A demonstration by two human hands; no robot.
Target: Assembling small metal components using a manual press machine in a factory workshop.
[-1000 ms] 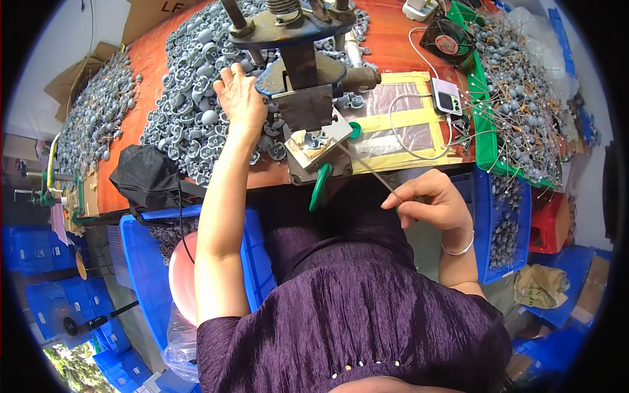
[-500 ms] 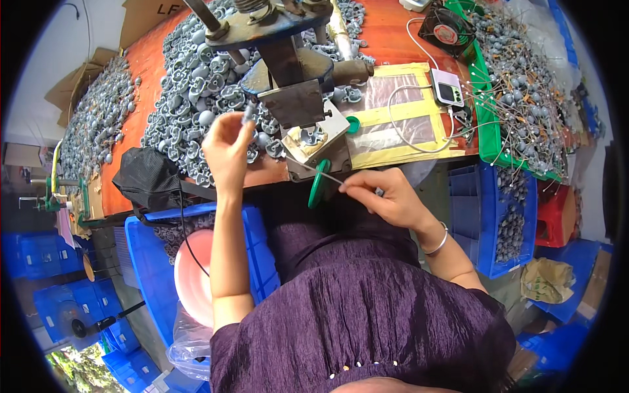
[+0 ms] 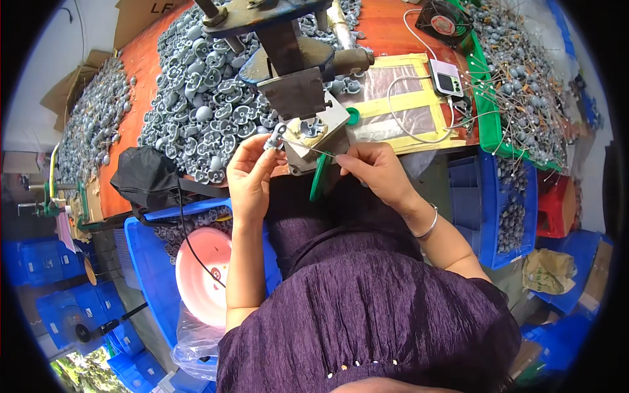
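Between the thumb and fingers of my left hand (image 3: 249,180) is a small grey plastic part (image 3: 276,135) with a ring-shaped end. My right hand (image 3: 380,171) pinches a thin metal rod (image 3: 308,148), whose far end reaches the grey part; whether it has entered it I cannot tell. Both hands are just in front of a metal press (image 3: 295,92). On the block below its head, a fixture (image 3: 308,133) cradles another grey piece. A green disc (image 3: 318,177) stands edge-on below the rod, beside my right fingers.
Behind my left hand lies a heap of grey plastic shells (image 3: 203,98). A green tray (image 3: 488,124) of rods with grey balls is at the right, near a small white device (image 3: 447,78) with cables. A black bag (image 3: 145,180) and pink basin (image 3: 204,278) are at the left.
My left hand has moved right and toward me with the grey part, from the heap's edge to the rod. My right hand has shifted slightly up and left, bringing the rod's end to the part.
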